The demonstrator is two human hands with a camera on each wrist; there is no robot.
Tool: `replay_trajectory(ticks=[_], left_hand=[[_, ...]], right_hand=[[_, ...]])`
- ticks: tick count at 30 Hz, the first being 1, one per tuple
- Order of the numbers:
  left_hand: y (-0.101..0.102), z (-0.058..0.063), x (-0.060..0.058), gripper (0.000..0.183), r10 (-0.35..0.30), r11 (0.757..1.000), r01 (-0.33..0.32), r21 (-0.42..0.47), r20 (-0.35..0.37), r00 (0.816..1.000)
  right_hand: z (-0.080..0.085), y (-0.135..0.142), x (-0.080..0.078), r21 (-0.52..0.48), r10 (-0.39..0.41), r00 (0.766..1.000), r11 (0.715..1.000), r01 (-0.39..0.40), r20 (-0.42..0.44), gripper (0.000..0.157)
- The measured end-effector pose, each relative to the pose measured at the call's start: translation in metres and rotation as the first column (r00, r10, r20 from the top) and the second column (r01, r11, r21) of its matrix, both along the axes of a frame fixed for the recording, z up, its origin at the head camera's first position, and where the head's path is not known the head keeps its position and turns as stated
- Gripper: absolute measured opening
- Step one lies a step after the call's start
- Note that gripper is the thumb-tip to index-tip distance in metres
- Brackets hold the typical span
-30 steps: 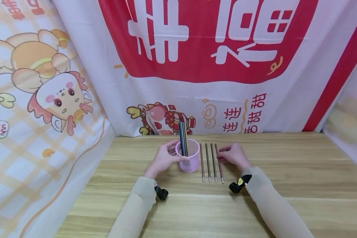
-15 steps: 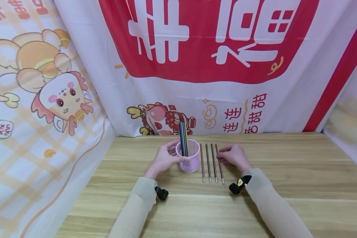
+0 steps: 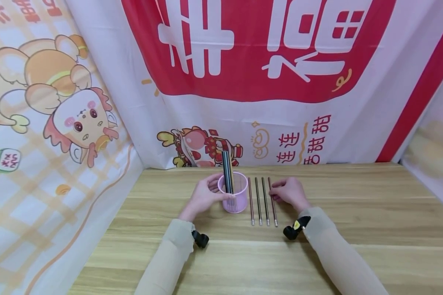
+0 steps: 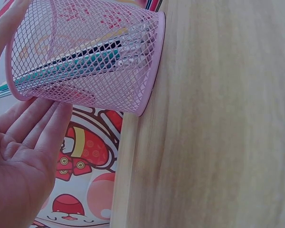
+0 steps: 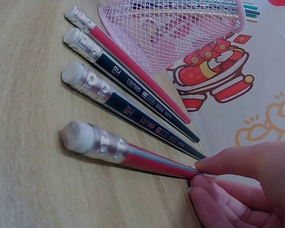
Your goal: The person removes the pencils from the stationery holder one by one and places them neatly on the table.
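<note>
A pink mesh pencil cup [image 3: 240, 203] stands upright on the table, with several pencils [image 3: 227, 172] leaning in it. My left hand [image 3: 205, 196] holds the cup at its left side, thumb on the near rim and fingers behind; the left wrist view shows those fingers [image 4: 35, 126] fairly straight against the mesh. To the cup's right, several eraser-tipped pencils lie side by side: a red pencil [image 3: 251, 203] nearest the cup, two black pencils [image 5: 133, 114], and an outer red pencil [image 5: 156, 163]. Between thumb and index finger, my right hand [image 3: 289, 193] pinches that outer pencil near its far end.
The wooden table [image 3: 236, 262] extends in front and to both sides. Behind it hangs a printed white and red cloth [image 3: 251, 92], close to its back edge. A patterned cloth [image 3: 51, 196] hangs along the left.
The outer red pencil has turned slightly, lying more nearly parallel to its neighbours, with the right hand still pinching it. My left hand and the cup have not visibly moved.
</note>
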State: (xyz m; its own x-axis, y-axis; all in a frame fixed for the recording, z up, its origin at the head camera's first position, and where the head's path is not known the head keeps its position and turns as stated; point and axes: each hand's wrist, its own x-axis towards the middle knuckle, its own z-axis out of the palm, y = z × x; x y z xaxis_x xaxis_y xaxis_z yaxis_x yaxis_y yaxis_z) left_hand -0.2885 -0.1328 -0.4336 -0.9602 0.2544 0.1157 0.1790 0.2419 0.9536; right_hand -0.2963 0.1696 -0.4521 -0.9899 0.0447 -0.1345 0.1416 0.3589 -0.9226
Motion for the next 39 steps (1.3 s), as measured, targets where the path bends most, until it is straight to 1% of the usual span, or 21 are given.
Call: replay_trajectory(ticks=[8,11,14,15,18,20,24,29,33,36,39], left_hand=[[0.0,-0.001,0.0,0.089,0.001,1.0,-0.001,0.003,0.0,1.0],[0.0,-0.001,0.0,0.089,-0.001,1.0,0.001,0.004,0.001,1.0],[0.0,-0.001,-0.001,0.088,-0.003,1.0,0.003,0.009,-0.001,1.0],[0.0,-0.001,-0.001,0.088,-0.002,1.0,0.002,0.011,-0.001,1.0],[0.0,-0.001,-0.001,0.087,-0.002,1.0,0.002,0.014,-0.002,1.0],[0.0,-0.001,-0.001,0.088,-0.002,1.0,0.002,0.014,-0.001,1.0],[0.0,-0.001,-0.001,0.089,-0.007,1.0,0.007,0.01,-0.002,1.0],[0.0,0.0,-0.001,0.09,-0.013,1.0,0.013,0.012,-0.012,1.0],[0.0,0.0,-0.002,0.088,-0.015,1.0,0.015,0.015,-0.017,1.0],[-0.001,-0.001,-0.002,0.086,-0.017,1.0,0.017,0.018,-0.015,1.0],[-0.001,-0.001,-0.002,0.086,-0.017,1.0,0.017,0.017,-0.007,1.0]], right_hand=[[-0.001,0.001,-0.001,-0.013,0.005,1.0,1.0,-0.006,-0.021,0.039],[0.001,0.004,-0.001,0.005,-0.01,0.999,1.0,0.01,-0.042,0.041],[0.007,0.006,0.0,0.032,-0.02,0.997,0.999,0.022,-0.07,0.045],[0.01,0.005,0.001,0.038,-0.026,0.996,0.999,0.029,-0.081,0.046],[0.023,0.001,0.002,0.046,-0.008,0.992,0.999,0.014,-0.123,0.048],[0.032,-0.004,0.003,0.051,0.009,0.989,0.999,-0.002,-0.148,0.051],[0.051,-0.019,0.005,0.067,0.053,0.98,0.997,-0.041,-0.193,0.05],[0.067,-0.043,0.007,0.048,0.083,0.972,0.996,-0.074,-0.219,0.043],[0.072,-0.062,0.004,0.065,0.108,0.965,0.993,-0.095,-0.241,0.039],[0.07,-0.072,0.001,0.086,0.147,0.956,0.988,-0.129,-0.252,0.039],[0.066,-0.08,-0.001,0.091,0.172,0.956,0.984,-0.154,-0.239,0.039]])
